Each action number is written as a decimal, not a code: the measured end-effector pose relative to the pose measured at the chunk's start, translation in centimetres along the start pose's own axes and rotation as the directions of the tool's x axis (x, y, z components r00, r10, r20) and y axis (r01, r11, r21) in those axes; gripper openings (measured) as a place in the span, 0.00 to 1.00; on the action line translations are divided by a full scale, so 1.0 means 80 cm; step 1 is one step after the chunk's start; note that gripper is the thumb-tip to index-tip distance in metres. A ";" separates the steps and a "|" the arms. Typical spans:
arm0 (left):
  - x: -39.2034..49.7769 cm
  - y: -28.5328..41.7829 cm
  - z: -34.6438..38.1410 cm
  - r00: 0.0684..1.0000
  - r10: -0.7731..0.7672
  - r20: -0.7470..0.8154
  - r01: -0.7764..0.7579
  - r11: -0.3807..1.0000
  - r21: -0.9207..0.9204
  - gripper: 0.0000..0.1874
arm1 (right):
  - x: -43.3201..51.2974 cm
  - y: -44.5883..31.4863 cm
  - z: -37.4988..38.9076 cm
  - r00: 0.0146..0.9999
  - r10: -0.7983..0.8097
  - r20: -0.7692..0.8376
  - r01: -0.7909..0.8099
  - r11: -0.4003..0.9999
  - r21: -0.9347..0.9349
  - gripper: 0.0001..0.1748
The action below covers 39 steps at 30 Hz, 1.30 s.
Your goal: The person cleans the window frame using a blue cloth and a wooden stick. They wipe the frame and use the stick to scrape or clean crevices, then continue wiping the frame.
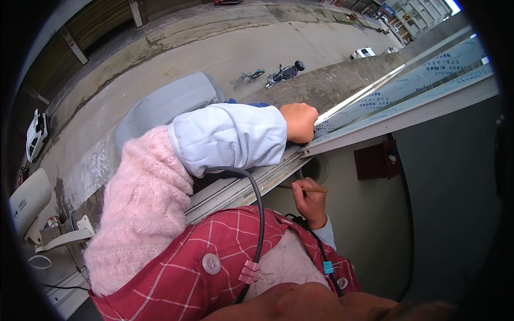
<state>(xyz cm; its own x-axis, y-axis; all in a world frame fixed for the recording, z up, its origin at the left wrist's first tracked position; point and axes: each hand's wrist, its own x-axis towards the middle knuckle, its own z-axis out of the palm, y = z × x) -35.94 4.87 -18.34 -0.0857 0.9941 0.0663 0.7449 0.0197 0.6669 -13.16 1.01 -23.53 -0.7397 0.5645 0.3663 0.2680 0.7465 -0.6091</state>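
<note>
My left hand (300,122) is outside the window, curled into a fist against the outer side of the sliding window sash (401,108). Its fingertips are hidden, so I cannot tell whether it holds anything. The sash has protective film with printed writing. A pale blue sleeve cover (233,136) and a pink knitted sleeve (148,192) cover that arm. Indoors, below the window track (249,186), my right hand (311,202) grips a thin wooden stick (315,189); its far end passes behind the track.
A smooth grey form (172,104) lies outside under my left arm. Left are a white dish (30,198) and its bracket (66,238). A motorcycle (286,73) stands far below. Indoors are a dark red box-like object (375,160) and a round vessel (319,170). A black cable (259,208) crosses my apron.
</note>
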 end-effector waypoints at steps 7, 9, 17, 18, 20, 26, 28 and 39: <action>0.004 -0.010 0.019 0.958 0.286 -0.028 -0.280 0.951 0.136 0.08 | 0.001 0.006 0.005 1.000 -0.007 0.014 0.007 1.000 -0.002 0.05; 0.005 -0.021 0.011 0.925 0.374 0.061 -0.378 0.923 0.075 0.09 | 0.000 0.007 0.005 1.000 0.010 0.021 -0.011 1.000 0.017 0.05; 0.004 -0.014 -0.003 0.883 0.441 0.161 -0.463 0.874 0.149 0.05 | -0.002 0.011 0.011 0.999 0.000 0.035 0.001 1.000 -0.025 0.06; 0.006 -0.010 -0.001 0.892 0.432 0.133 -0.448 0.882 0.146 0.05 | -0.001 0.011 0.013 0.998 0.017 0.055 -0.016 1.000 -0.021 0.06; 0.008 -0.006 0.002 0.902 0.420 0.097 -0.430 0.894 0.128 0.06 | 0.004 0.009 0.018 0.997 -0.029 0.072 0.031 0.999 -0.026 0.07; 0.006 -0.021 -0.003 0.865 0.473 0.164 -0.491 0.866 0.094 0.04 | 0.011 0.001 0.022 0.986 -0.110 0.128 0.114 0.993 -0.025 0.07; 0.004 -0.028 -0.010 0.837 0.490 0.243 -0.518 0.853 0.063 0.04 | 0.008 0.001 0.017 0.990 -0.104 0.099 0.108 0.994 -0.034 0.06; -0.085 -0.040 -0.023 0.802 0.535 0.264 -0.582 0.799 0.149 0.04 | -0.007 0.020 0.015 0.998 -0.039 0.055 0.042 0.997 -0.059 0.06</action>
<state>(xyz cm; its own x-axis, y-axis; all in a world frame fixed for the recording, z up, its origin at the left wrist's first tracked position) -38.94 -2.16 -19.60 0.5045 0.8364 0.2144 0.7440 -0.5471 0.3835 -13.10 1.47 -25.55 -0.7824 0.5145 0.3508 0.2722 0.7893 -0.5504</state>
